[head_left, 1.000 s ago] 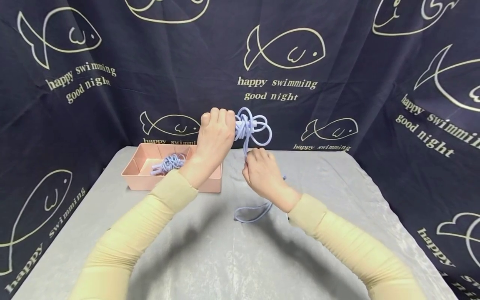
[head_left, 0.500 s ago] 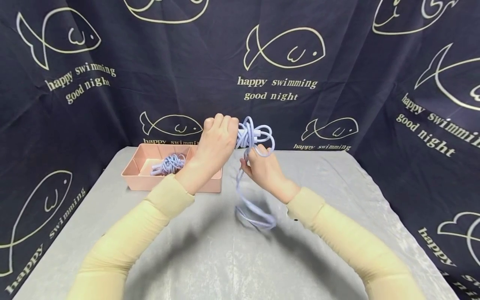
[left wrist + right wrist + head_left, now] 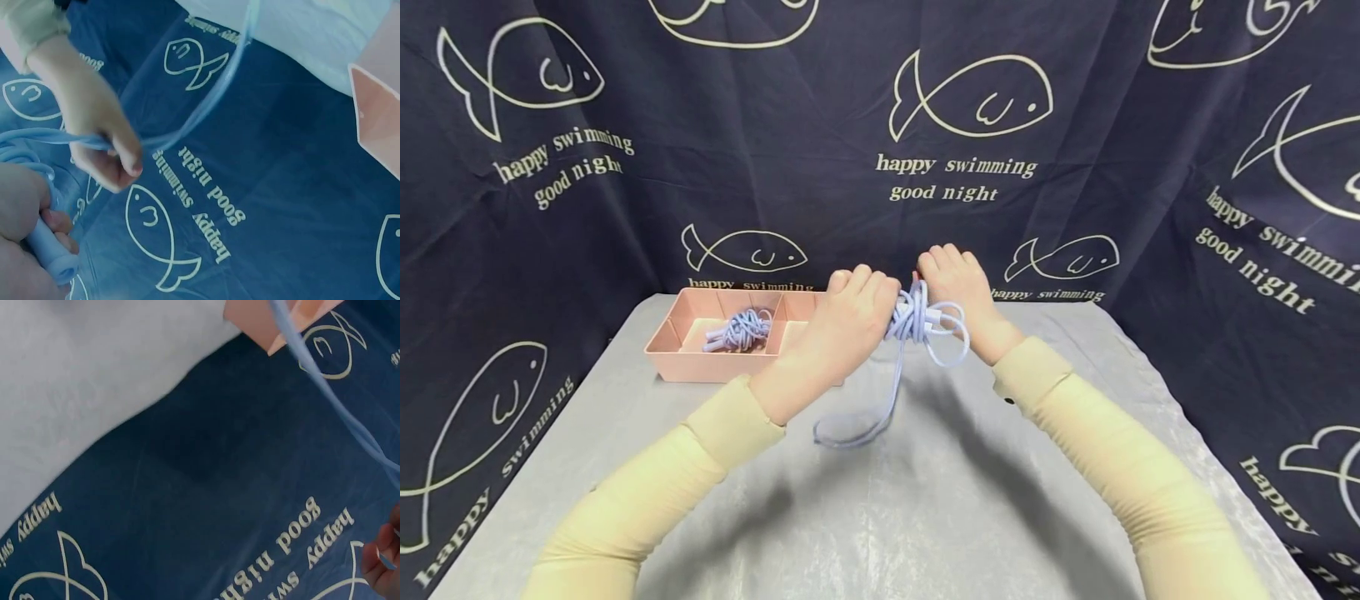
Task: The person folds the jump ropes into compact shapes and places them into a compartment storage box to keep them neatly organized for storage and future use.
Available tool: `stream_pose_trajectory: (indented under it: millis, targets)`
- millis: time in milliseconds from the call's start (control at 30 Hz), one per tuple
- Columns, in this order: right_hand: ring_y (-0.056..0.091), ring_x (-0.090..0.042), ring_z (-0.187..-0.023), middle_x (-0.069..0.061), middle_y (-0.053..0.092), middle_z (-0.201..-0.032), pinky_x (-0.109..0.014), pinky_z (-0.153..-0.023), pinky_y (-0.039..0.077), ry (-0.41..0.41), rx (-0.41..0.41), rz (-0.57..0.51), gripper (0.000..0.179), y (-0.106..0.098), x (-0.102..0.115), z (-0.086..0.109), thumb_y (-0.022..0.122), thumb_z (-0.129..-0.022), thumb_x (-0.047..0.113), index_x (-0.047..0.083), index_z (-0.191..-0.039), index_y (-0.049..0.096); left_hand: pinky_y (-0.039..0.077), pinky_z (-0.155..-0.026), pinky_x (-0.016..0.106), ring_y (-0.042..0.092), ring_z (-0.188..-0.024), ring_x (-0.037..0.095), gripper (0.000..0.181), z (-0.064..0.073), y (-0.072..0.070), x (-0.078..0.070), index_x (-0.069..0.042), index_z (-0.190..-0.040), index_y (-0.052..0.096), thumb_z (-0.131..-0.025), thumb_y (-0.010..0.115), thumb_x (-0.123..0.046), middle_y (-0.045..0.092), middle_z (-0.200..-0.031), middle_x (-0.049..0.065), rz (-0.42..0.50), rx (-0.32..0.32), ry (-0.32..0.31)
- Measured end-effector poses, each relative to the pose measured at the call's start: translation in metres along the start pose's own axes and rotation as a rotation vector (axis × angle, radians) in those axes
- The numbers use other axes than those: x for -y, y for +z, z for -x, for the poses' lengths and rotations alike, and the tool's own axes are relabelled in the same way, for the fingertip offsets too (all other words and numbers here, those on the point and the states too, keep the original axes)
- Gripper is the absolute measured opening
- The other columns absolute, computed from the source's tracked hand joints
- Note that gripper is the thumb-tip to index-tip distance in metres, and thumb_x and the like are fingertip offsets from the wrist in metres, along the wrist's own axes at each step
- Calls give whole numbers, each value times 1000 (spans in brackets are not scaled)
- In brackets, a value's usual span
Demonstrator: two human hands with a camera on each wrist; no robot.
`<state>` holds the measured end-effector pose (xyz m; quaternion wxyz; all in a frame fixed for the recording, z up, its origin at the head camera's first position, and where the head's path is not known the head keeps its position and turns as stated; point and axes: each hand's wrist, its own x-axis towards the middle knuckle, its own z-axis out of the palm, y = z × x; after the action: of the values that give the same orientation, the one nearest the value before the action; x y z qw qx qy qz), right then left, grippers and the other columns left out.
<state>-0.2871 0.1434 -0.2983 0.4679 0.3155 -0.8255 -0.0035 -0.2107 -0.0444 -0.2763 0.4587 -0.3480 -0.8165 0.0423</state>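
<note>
Cord bundle (image 3: pixel 913 313) lower, near pink box (image 3: pixel 700 367)

Head camera high, forward-down; wrist cameras closer, both catching pink box (image 3: pixel 253 320).

soft shadows darken the bright grey table (image 3: pixel 865 533); wrist views look dimmer, bluer.

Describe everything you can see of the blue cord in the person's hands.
The blue cord looks smooth and flexible, wound into a bundle above the grey tabletop. Loops stick out on its right side, and a loose length hangs below; whether that touches the tabletop isn't clear. The left hand grips a thick, tube-shaped end. The right hand holds a strand.
</note>
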Motion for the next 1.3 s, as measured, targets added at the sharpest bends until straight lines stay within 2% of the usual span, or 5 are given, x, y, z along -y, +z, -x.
stream_pose_trajectory:
  millis: [267, 667, 867, 1133, 1300]
  targets:
    - [47, -31, -69, -10, 49, -73, -38, -57, 35, -121, -54, 76, 13, -13, -8, -17, 46, -85, 9, 4, -73, 51, 34, -69, 34, 48, -80, 24, 17, 10, 3, -16, -7, -91, 52, -94, 34, -8, 53, -82, 6, -10, 81, 130]
    - [47, -31, -68, -8, 51, -71, -41, -60, 37, -278, -106, 98, 20, -37, -17, -31, 44, -86, 8, 3, -70, 55, 33, -70, 32, 48, -80, 20, 6, 24, 14, -32, -11, -88, 51, -92, 47, -13, 55, -81, 3, -54, 112, 202]
    - [47, -31, -69, -10, 51, -73, -41, -64, 38, -286, -130, 126, 20, -48, -18, -36, 43, -86, 9, 2, -71, 54, 33, -68, 32, 48, -76, 20, 9, 27, 17, -31, -11, -85, 50, -92, 45, -12, 54, -77, 3, -72, 137, 178]
    - [48, -31, -67, -11, 50, -70, -42, -66, 39, -299, -196, 69, 17, -61, -4, -41, 44, -83, 6, 2, -68, 51, 32, -66, 33, 47, -73, 22, 5, 28, 20, -24, -8, -85, 50, -89, 47, -8, 54, -75, 5, -53, 199, 86]
    - [48, -30, -66, -10, 49, -68, -42, -68, 39, -304, -207, 65, 19, -68, 7, -42, 43, -82, 4, 2, -64, 49, 33, -68, 34, 48, -75, 23, 9, 29, 26, -20, -7, -87, 51, -90, 43, -7, 55, -76, 6, -88, 220, 28]
